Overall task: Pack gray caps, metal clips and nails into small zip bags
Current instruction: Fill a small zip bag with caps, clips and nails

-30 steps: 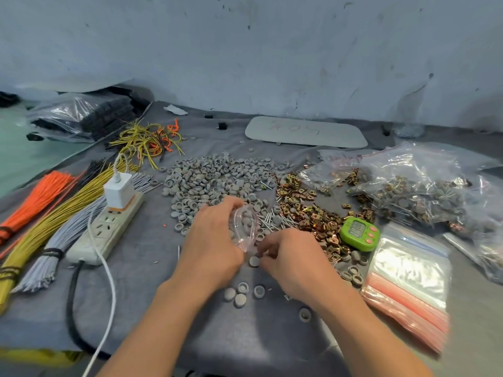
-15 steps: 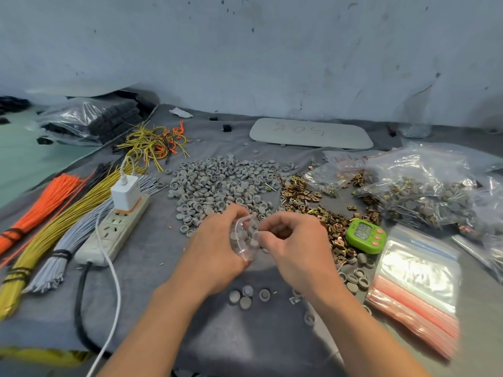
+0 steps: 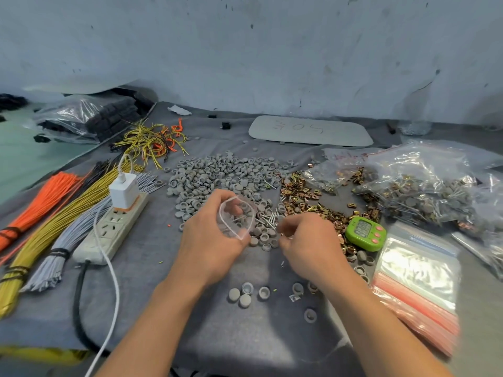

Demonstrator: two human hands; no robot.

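**Right hand (image 3: 310,243) pulls back from the bag**

Head view: since half a second ago the right hand has left the mouth of the small zip bag (image 3: 237,216). It now sits low beside the nails (image 3: 268,219) and metal clips (image 3: 302,197), likely for the next pick. The left hand (image 3: 209,240) pinches the bag above the tabletop (image 3: 152,268), bowing its mouth open for easy dropping. Gray caps (image 3: 217,175) lie heaped behind. Blur hides whether the curled right fingers pinch anything, and the bag's contents are unclear.
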